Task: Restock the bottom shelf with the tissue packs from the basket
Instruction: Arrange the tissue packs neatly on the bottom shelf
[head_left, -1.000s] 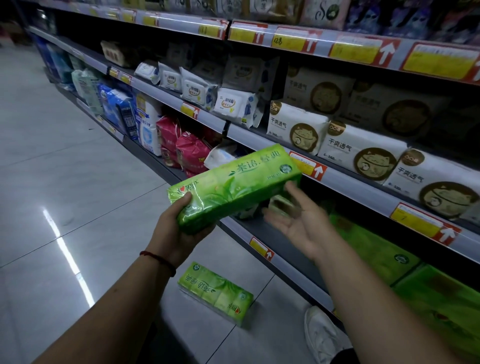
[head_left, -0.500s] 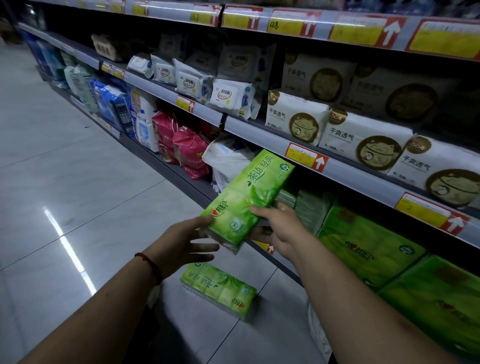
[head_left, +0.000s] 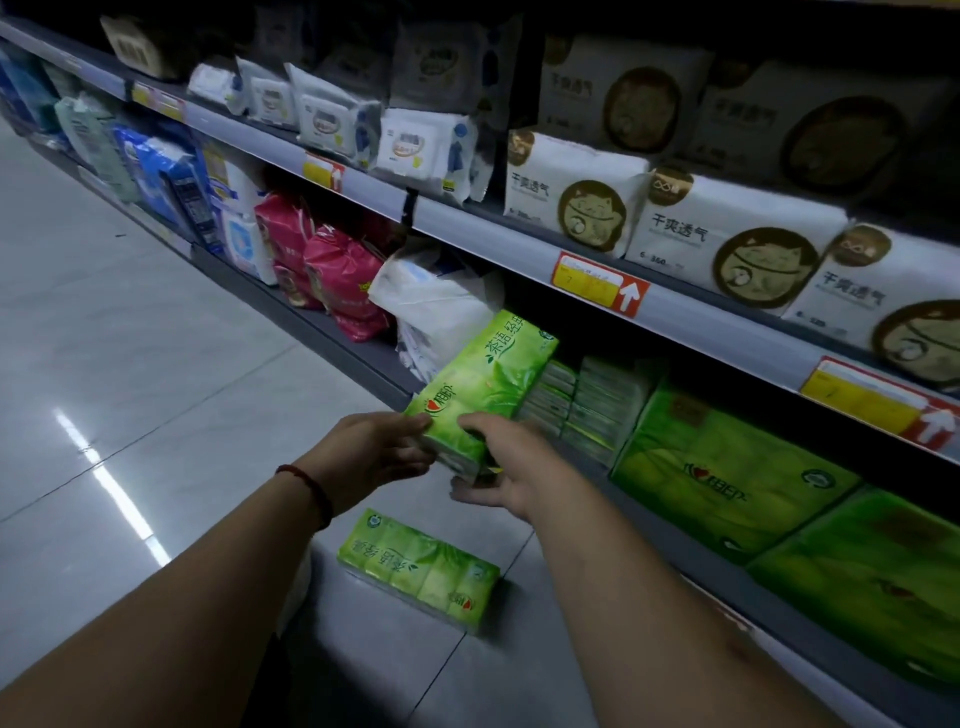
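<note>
A long green tissue pack (head_left: 485, 382) is tilted, its far end over the front of the bottom shelf (head_left: 317, 327). My right hand (head_left: 501, 467) grips its near end, thumb on top and fingers underneath. My left hand (head_left: 374, 457) touches the same end from the left with fairly straight fingers. A second green tissue pack (head_left: 418, 569) lies flat on the floor below my hands. Small green packs (head_left: 576, 405) are stacked on the bottom shelf just right of the held pack. No basket is in view.
Large green tissue bundles (head_left: 727, 478) fill the bottom shelf to the right. A white bag (head_left: 436, 296) and pink packs (head_left: 337, 275) sit on it to the left. The shelf above (head_left: 519, 234) overhangs with white packs. Tiled floor (head_left: 130, 338) stretches left.
The held pack has dropped lower and closer to the bottom shelf. My left hand, which had let go, has come back against its near end. The view has moved nearer the shelf.
</note>
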